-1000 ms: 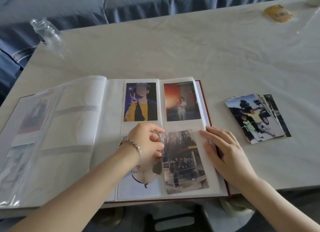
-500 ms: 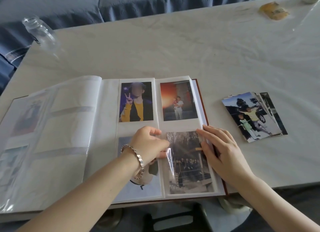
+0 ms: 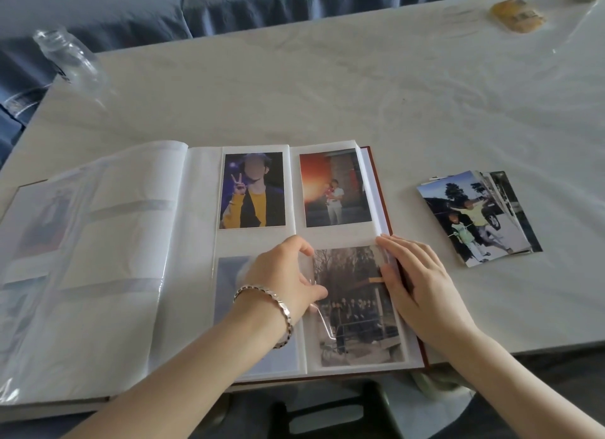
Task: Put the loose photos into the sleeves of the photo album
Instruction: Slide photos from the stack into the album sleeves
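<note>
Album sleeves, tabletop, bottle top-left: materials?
Album sleeves: thin clear plastic film, glossy; glare streaks and a lifted edge show. Tabletop: pale, faintly veined, matte sheen; looks like stone or a marble-print laminate. Bottle: clear plastic, probably; see-through, crinkled highlights.

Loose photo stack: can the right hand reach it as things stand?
Probably yes. The right hand lies flat on the album's right edge, holding nothing; the stack sits beside it on bare table, nothing between.
</note>
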`<state>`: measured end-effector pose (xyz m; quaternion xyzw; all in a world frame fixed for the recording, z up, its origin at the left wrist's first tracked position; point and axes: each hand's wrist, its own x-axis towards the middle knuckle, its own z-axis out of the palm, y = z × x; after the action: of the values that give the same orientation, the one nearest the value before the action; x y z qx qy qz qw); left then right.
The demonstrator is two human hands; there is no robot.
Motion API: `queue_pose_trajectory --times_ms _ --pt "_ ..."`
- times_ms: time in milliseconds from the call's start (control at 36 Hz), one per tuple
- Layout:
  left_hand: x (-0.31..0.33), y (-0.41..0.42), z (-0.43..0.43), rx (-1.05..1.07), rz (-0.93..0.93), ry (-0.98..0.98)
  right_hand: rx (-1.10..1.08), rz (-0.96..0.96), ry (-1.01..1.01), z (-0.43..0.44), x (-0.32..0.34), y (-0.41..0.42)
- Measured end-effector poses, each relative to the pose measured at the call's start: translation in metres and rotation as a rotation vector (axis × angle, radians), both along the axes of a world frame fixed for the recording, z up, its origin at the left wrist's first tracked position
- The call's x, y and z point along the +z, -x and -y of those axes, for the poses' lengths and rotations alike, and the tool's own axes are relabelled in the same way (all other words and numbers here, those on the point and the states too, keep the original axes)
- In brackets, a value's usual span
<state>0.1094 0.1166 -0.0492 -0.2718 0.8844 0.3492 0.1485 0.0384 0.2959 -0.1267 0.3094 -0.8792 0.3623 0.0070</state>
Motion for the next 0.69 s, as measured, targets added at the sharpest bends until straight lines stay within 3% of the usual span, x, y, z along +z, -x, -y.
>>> queue_pose_trajectory --times_ms 472,694 --pt "-0.005 -0.008 0.018 0.173 -0.094 -0.498 -0.017 0.145 0.055 -0.003 0.005 0.002" --pt "-0.003 -0.013 0.022 0.028 -0.094 -0.382 -0.089 0.352 0.114 0.008 0.033 -0.002"
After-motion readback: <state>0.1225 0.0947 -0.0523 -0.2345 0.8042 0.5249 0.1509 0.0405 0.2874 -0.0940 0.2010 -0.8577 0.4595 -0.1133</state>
